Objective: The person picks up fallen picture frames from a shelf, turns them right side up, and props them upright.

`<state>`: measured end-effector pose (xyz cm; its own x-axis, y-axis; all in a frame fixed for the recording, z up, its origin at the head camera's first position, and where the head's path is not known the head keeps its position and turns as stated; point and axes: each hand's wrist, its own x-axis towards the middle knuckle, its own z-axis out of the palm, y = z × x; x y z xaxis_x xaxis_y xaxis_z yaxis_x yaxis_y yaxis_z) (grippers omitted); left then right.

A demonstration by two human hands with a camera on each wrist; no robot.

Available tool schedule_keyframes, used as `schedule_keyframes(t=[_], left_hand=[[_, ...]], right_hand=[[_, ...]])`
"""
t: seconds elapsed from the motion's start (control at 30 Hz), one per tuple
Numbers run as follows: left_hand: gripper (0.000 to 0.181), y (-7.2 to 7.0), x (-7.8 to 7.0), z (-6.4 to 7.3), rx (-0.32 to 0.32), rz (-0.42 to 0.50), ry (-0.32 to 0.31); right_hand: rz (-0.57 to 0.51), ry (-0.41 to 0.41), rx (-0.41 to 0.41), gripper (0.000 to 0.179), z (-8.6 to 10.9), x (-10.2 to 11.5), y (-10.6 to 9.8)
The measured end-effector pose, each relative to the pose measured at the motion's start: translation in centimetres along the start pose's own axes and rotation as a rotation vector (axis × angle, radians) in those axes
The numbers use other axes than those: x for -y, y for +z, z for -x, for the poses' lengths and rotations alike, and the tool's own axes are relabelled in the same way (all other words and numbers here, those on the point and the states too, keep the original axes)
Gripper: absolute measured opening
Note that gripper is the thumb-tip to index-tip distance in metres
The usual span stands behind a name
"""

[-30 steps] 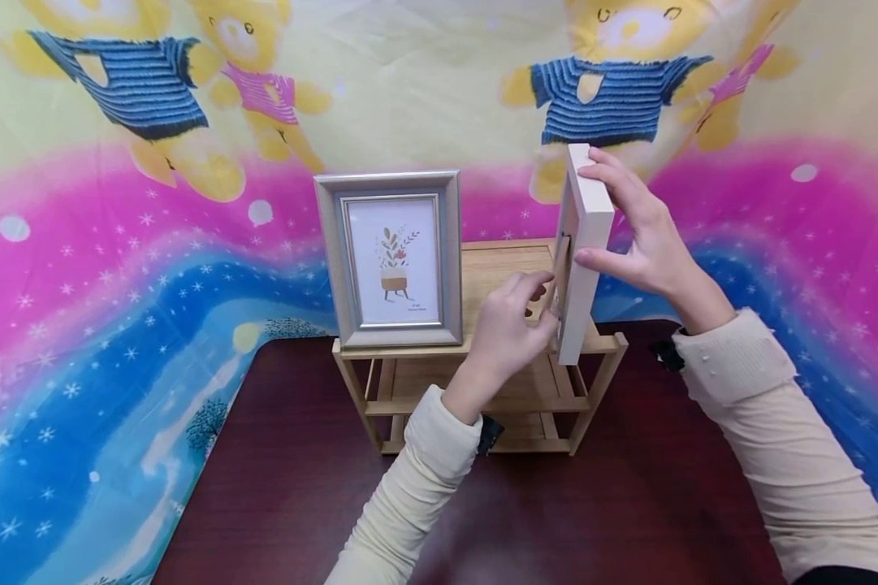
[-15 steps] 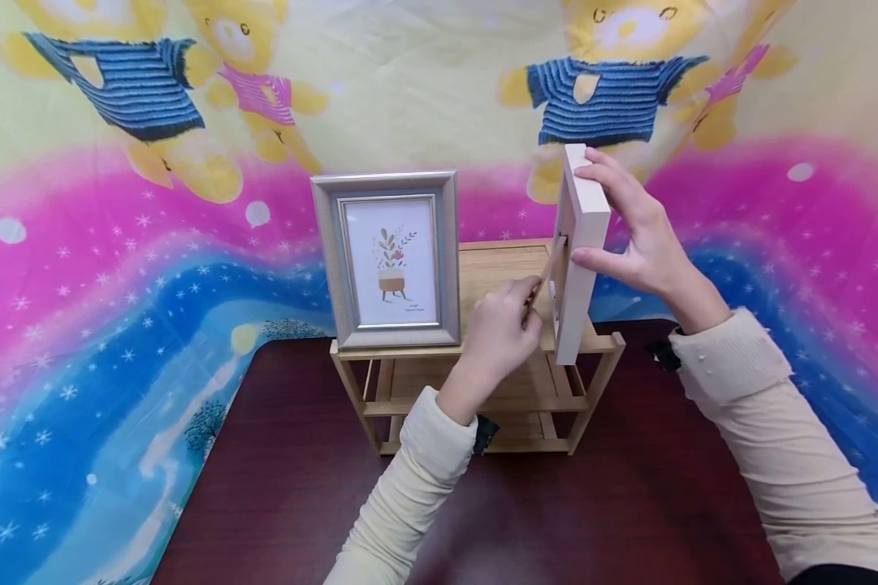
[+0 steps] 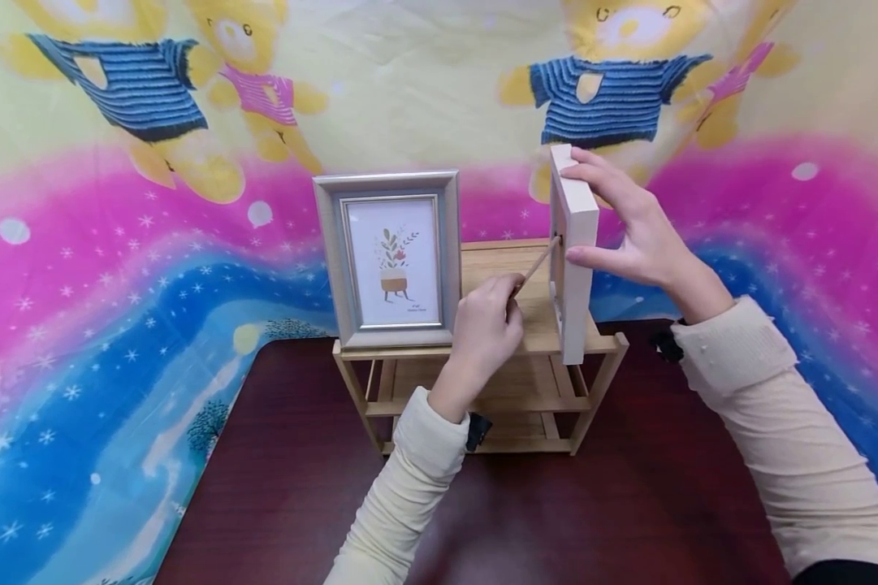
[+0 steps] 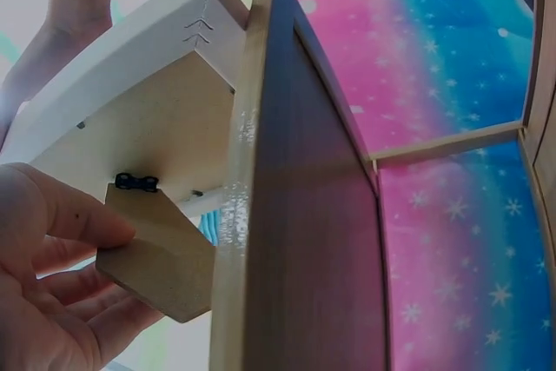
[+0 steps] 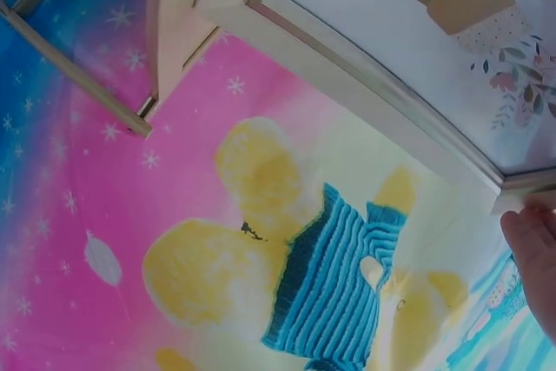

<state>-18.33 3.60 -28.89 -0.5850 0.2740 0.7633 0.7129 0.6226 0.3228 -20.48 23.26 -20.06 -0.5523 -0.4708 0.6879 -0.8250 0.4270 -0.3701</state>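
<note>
A white picture frame (image 3: 579, 276) stands upright on the wooden rack, turned edge-on to the head view. My right hand (image 3: 632, 227) grips it, fingers over the top and thumb on the near side edge. The left hand (image 3: 485, 323) pinches the stand leg (image 4: 161, 254) of that frame between thumb and fingers. In the left wrist view the leg hangs from a black hinge (image 4: 137, 182) on the brown back board (image 4: 165, 119), swung out at an angle. A plant print (image 5: 486, 23) shows in its front in the right wrist view.
A silver-grey picture frame (image 3: 387, 258) with a potted-plant print stands on the rack's left side. The tiered wooden rack (image 3: 482, 404) stands on a dark red table (image 3: 278, 487). A cartoon bear backdrop (image 3: 424, 97) hangs close behind.
My left hand has moved left, swinging the stand leg away from the frame's back. The white frame has turned slightly, its top shifting left under the right hand.
</note>
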Motion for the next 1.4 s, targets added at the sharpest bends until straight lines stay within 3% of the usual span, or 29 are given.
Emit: schedule_keyframes(t=[0.13, 0.57, 0.8, 0.93, 1.03, 1.2, 1.33, 1.4], left_hand=[[0.024, 0.3, 0.0, 0.4, -0.019, 0.048, -0.003], [0.031, 1.3, 0.0, 1.5, -0.053, 0.079, 0.003], [0.037, 1.5, 0.1, 2.2, -0.066, 0.024, 0.040], [0.036, 1.5, -0.1, 2.5, -0.092, -0.063, 0.074], [0.047, 1.4, -0.4, 2.8, -0.088, -0.138, 0.075], [0.075, 1.2, -1.2, 2.9, 0.001, -0.232, -0.004], [0.086, 1.2, -1.5, 2.9, 0.139, -0.290, -0.132], [0.089, 1.3, -1.5, 3.0, 0.178, -0.307, -0.169]], right_hand=[[0.020, 0.002, 0.049, 0.074, -0.5, 0.0, 0.0], [0.101, -0.003, 0.194, 0.076, -1.2, 0.3, -0.4], [0.089, 0.002, 0.220, 0.077, -1.2, 0.0, -0.2], [0.090, 0.001, 0.217, 0.077, -1.1, -0.1, -0.1], [0.096, 0.010, 0.215, 0.076, -1.1, 0.0, -0.1], [0.121, 0.011, 0.198, 0.075, -1.3, 0.3, 0.2], [0.162, 0.010, 0.180, 0.075, -1.4, 0.5, 0.5], [0.179, 0.018, 0.172, 0.076, -1.4, 0.7, 0.6]])
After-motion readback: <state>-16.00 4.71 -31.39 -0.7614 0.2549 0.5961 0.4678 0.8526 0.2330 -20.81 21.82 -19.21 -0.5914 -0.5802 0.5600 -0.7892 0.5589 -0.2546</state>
